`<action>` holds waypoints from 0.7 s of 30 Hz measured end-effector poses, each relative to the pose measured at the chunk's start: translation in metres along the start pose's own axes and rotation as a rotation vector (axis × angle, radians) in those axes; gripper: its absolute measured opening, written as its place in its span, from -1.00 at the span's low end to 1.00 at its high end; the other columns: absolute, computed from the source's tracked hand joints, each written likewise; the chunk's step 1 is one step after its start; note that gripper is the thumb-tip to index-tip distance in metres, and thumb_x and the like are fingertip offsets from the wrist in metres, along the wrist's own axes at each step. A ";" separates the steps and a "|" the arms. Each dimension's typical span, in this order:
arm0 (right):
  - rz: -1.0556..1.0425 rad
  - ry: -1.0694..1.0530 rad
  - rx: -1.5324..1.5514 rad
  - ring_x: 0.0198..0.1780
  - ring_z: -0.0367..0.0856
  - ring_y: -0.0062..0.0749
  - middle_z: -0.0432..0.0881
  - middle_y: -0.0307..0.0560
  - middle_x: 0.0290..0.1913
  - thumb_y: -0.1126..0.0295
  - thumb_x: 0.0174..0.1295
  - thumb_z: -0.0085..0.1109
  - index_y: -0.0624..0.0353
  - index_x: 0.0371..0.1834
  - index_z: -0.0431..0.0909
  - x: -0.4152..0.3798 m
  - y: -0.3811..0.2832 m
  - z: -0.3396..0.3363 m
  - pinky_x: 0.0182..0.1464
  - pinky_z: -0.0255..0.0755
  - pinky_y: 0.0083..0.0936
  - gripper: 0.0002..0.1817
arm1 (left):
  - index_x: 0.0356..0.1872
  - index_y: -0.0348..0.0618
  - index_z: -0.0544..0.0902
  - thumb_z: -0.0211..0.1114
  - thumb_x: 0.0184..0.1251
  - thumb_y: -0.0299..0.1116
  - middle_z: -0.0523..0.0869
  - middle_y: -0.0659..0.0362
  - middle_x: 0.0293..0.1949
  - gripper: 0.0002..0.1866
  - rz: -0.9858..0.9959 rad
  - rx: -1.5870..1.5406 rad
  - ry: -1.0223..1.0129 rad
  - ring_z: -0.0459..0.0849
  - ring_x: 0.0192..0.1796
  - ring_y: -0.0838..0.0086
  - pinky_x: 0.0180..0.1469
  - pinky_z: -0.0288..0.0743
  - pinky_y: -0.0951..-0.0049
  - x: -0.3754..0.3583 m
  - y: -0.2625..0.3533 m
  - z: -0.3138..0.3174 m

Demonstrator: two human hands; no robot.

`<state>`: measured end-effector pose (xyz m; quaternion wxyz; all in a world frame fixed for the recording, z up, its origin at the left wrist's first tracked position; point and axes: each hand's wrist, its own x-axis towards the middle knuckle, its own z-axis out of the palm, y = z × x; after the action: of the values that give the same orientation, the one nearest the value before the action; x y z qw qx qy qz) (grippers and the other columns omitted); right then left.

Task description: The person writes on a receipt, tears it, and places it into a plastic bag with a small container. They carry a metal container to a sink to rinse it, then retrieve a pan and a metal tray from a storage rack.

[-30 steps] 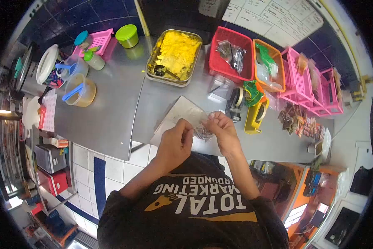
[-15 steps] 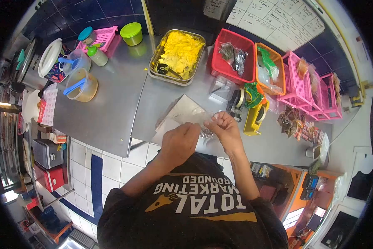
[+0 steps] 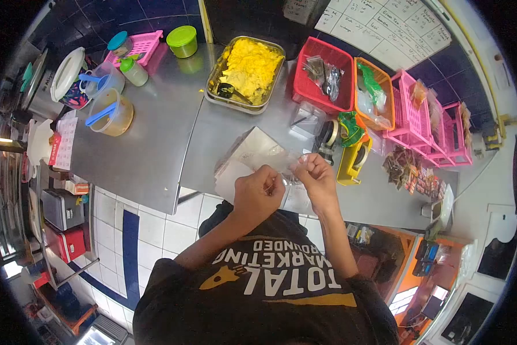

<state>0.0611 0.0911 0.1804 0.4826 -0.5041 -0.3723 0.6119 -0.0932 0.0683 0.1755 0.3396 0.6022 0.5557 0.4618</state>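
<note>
1. We see our left hand and right hand close together above the near edge of a steel counter.
2. Both hands pinch a small clear plastic bag between them, fingers closed on it; its contents are too small to make out.
3. Just behind the bag lies a stack of clear bags.
4. Further back sits a metal tray of yellow food, with a red basket to its right.
5. A yellow tape dispenser stands right of our hands.

Both forearms reach forward and meet close together, the left hand curled into a loose fist, the right hand beside it with fingertips pinched
</note>
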 end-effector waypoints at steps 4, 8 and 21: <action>-0.096 -0.020 -0.117 -0.31 0.53 -0.73 0.65 -0.28 -0.31 0.59 0.19 0.26 0.20 -0.22 0.48 0.000 0.008 -0.003 -0.20 0.40 -0.72 -0.83 | -0.45 -0.25 0.58 0.34 0.16 -0.56 0.57 0.28 -0.71 -0.91 0.035 -0.035 0.026 0.51 -0.65 0.74 -0.58 0.38 0.60 0.003 -0.010 0.012; -0.166 -0.009 -0.278 -0.31 0.50 -0.73 0.66 -0.27 -0.29 0.56 0.17 0.25 0.22 -0.19 0.50 -0.001 0.006 -0.007 -0.16 0.38 -0.70 -0.82 | -0.34 -0.28 0.63 0.30 0.25 -0.53 0.60 0.29 -0.65 -0.96 -0.091 -0.197 -0.017 0.48 -0.66 0.75 -0.63 0.31 0.64 0.003 -0.024 0.023; -0.184 0.088 -0.355 -0.24 0.56 -0.65 0.67 -0.18 -0.27 0.54 0.37 -0.01 0.29 -0.17 0.52 -0.011 0.015 -0.019 -0.13 0.43 -0.64 -0.90 | -0.28 -0.30 0.67 0.19 0.36 -0.48 0.58 0.26 -0.61 -0.87 -0.398 -0.518 -0.206 0.39 -0.69 0.75 -0.67 0.22 0.65 0.016 -0.034 0.029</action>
<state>0.0762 0.0762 0.1649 0.4558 -0.5715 -0.4974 0.4671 -0.0794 0.0926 0.1368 0.6191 0.4190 0.4892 0.4492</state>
